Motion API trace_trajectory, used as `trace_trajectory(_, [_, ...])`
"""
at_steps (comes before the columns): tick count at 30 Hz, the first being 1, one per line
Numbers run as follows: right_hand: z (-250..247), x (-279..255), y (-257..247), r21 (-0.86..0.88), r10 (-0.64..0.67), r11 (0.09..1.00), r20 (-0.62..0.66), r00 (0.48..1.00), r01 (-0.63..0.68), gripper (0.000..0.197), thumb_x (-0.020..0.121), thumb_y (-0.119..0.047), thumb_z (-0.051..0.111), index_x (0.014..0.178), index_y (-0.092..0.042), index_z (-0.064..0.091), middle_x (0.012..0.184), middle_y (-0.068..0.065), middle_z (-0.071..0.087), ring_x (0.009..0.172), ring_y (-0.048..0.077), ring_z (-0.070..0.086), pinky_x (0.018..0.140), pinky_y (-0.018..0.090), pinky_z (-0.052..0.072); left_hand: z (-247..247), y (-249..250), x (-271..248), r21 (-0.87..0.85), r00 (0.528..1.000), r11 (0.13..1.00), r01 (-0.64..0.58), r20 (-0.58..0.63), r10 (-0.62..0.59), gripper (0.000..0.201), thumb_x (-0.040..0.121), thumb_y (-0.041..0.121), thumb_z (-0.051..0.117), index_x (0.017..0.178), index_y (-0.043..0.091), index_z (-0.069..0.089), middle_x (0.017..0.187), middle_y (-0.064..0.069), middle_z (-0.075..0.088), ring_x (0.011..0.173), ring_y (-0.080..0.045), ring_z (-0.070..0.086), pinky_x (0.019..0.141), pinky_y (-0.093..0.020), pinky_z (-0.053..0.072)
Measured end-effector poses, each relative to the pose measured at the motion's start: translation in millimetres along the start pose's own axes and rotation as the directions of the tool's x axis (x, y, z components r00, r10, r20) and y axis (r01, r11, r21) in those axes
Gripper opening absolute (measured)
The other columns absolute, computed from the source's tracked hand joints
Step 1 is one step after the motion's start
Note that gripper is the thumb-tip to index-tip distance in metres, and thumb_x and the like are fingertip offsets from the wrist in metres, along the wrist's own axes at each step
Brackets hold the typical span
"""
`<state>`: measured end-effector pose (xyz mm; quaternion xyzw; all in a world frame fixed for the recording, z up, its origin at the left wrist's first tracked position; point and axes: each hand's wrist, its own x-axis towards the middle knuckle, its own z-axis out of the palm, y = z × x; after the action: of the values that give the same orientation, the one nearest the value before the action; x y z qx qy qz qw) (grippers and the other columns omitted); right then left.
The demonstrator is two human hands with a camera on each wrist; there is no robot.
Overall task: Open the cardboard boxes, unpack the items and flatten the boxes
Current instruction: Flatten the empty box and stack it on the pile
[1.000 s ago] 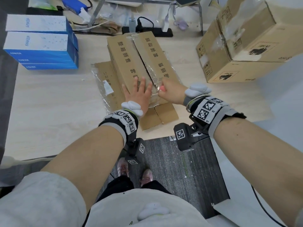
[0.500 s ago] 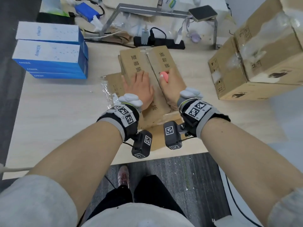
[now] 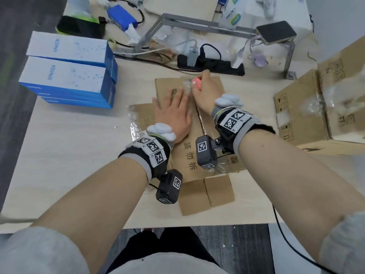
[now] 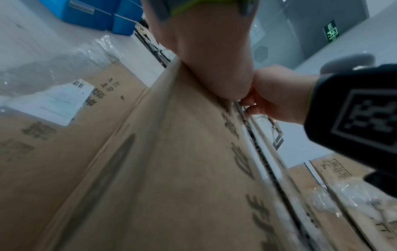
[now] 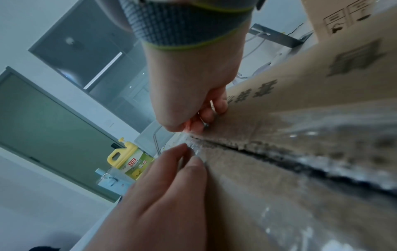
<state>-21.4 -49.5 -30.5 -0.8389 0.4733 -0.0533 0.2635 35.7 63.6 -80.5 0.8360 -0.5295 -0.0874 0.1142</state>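
Observation:
A brown cardboard box (image 3: 189,161) with printed characters lies on the table, taped along its middle seam (image 5: 279,158), which shows a dark slit. My left hand (image 3: 171,103) presses flat on the left flap, fingers straight. At the seam's far end my right hand (image 3: 199,82) grips a small pink cutter (image 3: 197,84). In the right wrist view the right hand (image 5: 193,101) holds the tip against the tape, with the left fingertips (image 5: 193,163) just beside it. The left wrist view shows the left palm (image 4: 210,51) on the box (image 4: 171,169).
Flattened cardboard (image 3: 207,194) lies under the box at the near edge. Blue and white Anker boxes (image 3: 69,70) are stacked at the left. More taped cartons (image 3: 308,107) stand at the right. A black power strip (image 3: 209,64) and a metal stand (image 3: 197,26) sit behind.
My right hand has run the cutter along the seam from the near part to the far end. The left hand has slid further up the left flap.

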Motion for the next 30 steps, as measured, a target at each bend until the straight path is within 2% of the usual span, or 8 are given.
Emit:
trace_trajectory(4, [5, 11, 1, -0.057, -0.032, 0.998, 0.008, 0.999, 0.033, 0.029, 0.099, -0.029, 0.037, 0.116, -0.005, 0.038, 0.099, 0.015, 0.063, 0.088, 0.036, 0.06, 0.072, 0.036, 0.043, 4, 0, -2, -0.045, 1.0, 0.999, 0.0, -0.025, -0.001, 0.061, 0.095, 0.046, 0.02, 0.151, 0.022, 0.024, 0.158, 0.001, 0.024, 0.146, -0.024, 0.015, 0.113, -0.053, 0.019])
trace_trajectory(7, [7, 12, 1, -0.117, -0.061, 0.991, 0.015, 0.998, 0.062, 0.029, 0.1, -0.027, 0.036, 0.118, -0.004, 0.038, 0.107, 0.016, 0.063, 0.091, 0.035, 0.06, 0.068, 0.033, 0.036, 4, -2, -1, -0.049, 1.0, 0.999, -0.008, -0.03, 0.006, 0.07, 0.088, 0.048, 0.011, 0.15, 0.02, 0.029, 0.157, 0.001, 0.026, 0.146, -0.025, 0.016, 0.111, -0.053, 0.021])
trace_trajectory(11, [5, 12, 3, -0.28, -0.101, 0.955, 0.006, 0.995, 0.099, 0.03, 0.099, -0.03, 0.034, 0.117, -0.007, 0.038, 0.104, 0.013, 0.062, 0.087, 0.034, 0.059, 0.063, 0.032, 0.033, 5, -2, -1, -0.061, 1.0, 0.998, -0.015, -0.015, 0.014, 0.072, 0.087, 0.048, 0.008, 0.149, 0.019, 0.031, 0.157, 0.0, 0.026, 0.146, -0.025, 0.017, 0.111, -0.055, 0.024])
trace_trajectory(14, [4, 9, 2, -0.292, -0.086, 0.952, 0.033, 0.996, 0.092, 0.029, 0.099, -0.027, 0.035, 0.119, -0.007, 0.039, 0.112, 0.012, 0.061, 0.094, 0.033, 0.06, 0.065, 0.031, 0.032, 5, -1, -1, -0.063, 1.0, 0.998, 0.0, -0.01, -0.001, 0.064, 0.092, 0.045, 0.018, 0.149, 0.018, 0.031, 0.157, -0.001, 0.026, 0.146, -0.025, 0.017, 0.11, -0.056, 0.025])
trace_trajectory(18, [15, 11, 3, -0.249, -0.033, 0.967, 0.056, 0.998, 0.046, 0.034, 0.095, -0.022, 0.037, 0.126, -0.008, 0.034, 0.103, 0.014, 0.062, 0.082, 0.032, 0.059, 0.064, 0.032, 0.034, 7, -2, -1, -0.052, 1.0, 0.999, -0.004, 0.0, 0.004, 0.058, 0.097, 0.04, 0.035, 0.15, 0.017, 0.028, 0.158, 0.0, 0.022, 0.147, -0.024, 0.012, 0.112, -0.054, 0.022])
trace_trajectory(20, [19, 13, 2, -0.241, 0.006, 0.97, 0.091, 0.996, 0.016, 0.037, 0.094, -0.019, 0.038, 0.128, -0.006, 0.032, 0.1, 0.016, 0.062, 0.079, 0.031, 0.057, 0.066, 0.034, 0.038, 8, -2, 0, -0.049, 1.0, 0.999, -0.005, 0.003, 0.006, 0.057, 0.097, 0.04, 0.035, 0.149, 0.016, 0.029, 0.159, 0.0, 0.021, 0.147, -0.024, 0.011, 0.111, -0.055, 0.022])
trace_trajectory(24, [26, 14, 0, -0.285, 0.026, 0.958, 0.087, 0.996, 0.0, 0.032, 0.097, -0.022, 0.035, 0.126, -0.006, 0.036, 0.102, 0.015, 0.062, 0.09, 0.034, 0.062, 0.078, 0.037, 0.045, 8, -2, 1, -0.073, 1.0, 0.997, -0.001, -0.013, 0.0, 0.053, 0.097, 0.039, 0.038, 0.145, 0.015, 0.037, 0.158, -0.001, 0.024, 0.147, -0.025, 0.014, 0.11, -0.057, 0.024])
trace_trajectory(30, [27, 2, 8, -0.272, 0.004, 0.962, 0.046, 0.999, 0.009, 0.036, 0.098, -0.024, 0.035, 0.128, -0.005, 0.038, 0.109, 0.019, 0.06, 0.096, 0.034, 0.06, 0.079, 0.039, 0.044, 10, -1, 1, -0.081, 0.999, 0.997, 0.01, -0.039, -0.014, 0.054, 0.094, 0.037, 0.033, 0.144, 0.017, 0.04, 0.156, -0.001, 0.03, 0.146, -0.026, 0.019, 0.108, -0.058, 0.028])
